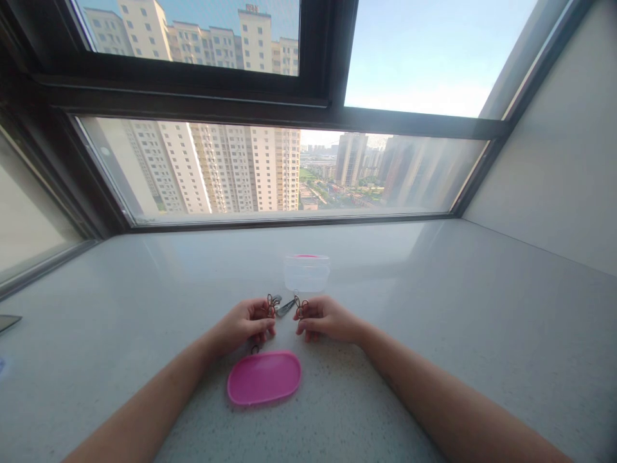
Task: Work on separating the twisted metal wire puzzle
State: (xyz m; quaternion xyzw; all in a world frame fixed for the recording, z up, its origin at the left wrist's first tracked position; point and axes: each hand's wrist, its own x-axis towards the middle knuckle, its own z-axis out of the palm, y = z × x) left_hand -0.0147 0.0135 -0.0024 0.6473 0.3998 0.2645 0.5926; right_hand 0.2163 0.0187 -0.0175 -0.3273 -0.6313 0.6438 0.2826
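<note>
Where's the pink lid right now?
In the head view, the pink plastic lid lies on the stone windowsill, just below the left hand and nearer the person than the clear plastic tub.

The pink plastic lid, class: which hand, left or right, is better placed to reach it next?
Left, probably: the left hand sits closer to the pink plastic lid, just beyond its far edge, though it holds a bent wire piece. The right hand is farther off and holds a second bent wire piece.

Head-worn view, facing forward and down, close above left hand (245, 323), right hand (328, 319), stone sill (144, 289), window (279, 167) beyond.
</note>
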